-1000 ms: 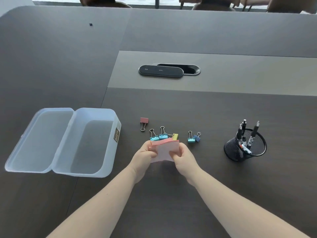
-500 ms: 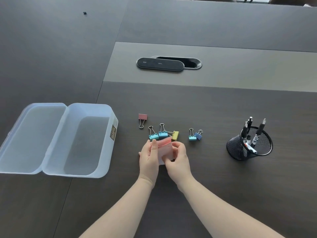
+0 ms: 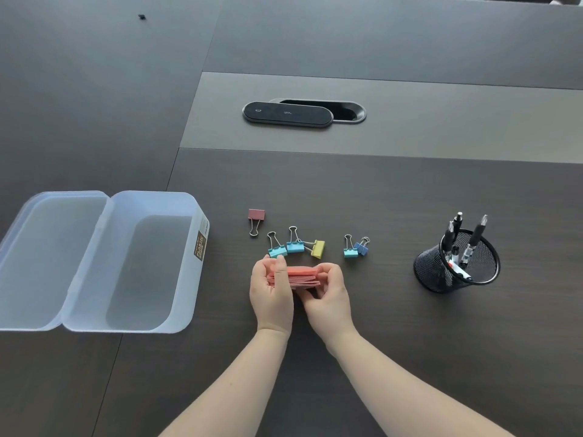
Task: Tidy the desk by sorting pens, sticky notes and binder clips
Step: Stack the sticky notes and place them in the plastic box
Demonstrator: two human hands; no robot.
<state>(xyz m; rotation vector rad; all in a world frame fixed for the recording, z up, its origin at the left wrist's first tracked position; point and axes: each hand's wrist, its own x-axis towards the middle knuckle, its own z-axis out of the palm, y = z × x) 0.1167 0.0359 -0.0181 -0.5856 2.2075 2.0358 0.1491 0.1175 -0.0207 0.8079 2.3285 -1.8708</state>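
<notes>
A pink stack of sticky notes (image 3: 302, 276) lies flat between my two hands, low over the dark desk. My left hand (image 3: 272, 294) grips its left end and my right hand (image 3: 328, 298) grips its right end. Just beyond the hands lie several binder clips: a red one (image 3: 256, 214), two light blue ones (image 3: 277, 250) (image 3: 295, 246), a yellow one (image 3: 318, 249), then a light blue (image 3: 350, 253) and a dark blue one (image 3: 361, 248). A black mesh cup (image 3: 433, 272) at the right holds several pens (image 3: 473, 239).
A translucent plastic box (image 3: 189, 263) stands at the left with its hinged lid (image 3: 50, 260) folded open flat. A black oval cable hatch (image 3: 287, 113) sits in the desk's grey middle strip, far behind the clips.
The sticky notes were held upright, face toward me; both hands have turned the stack flat and lowered it toward the desk. The clips, box and pen cup have not moved.
</notes>
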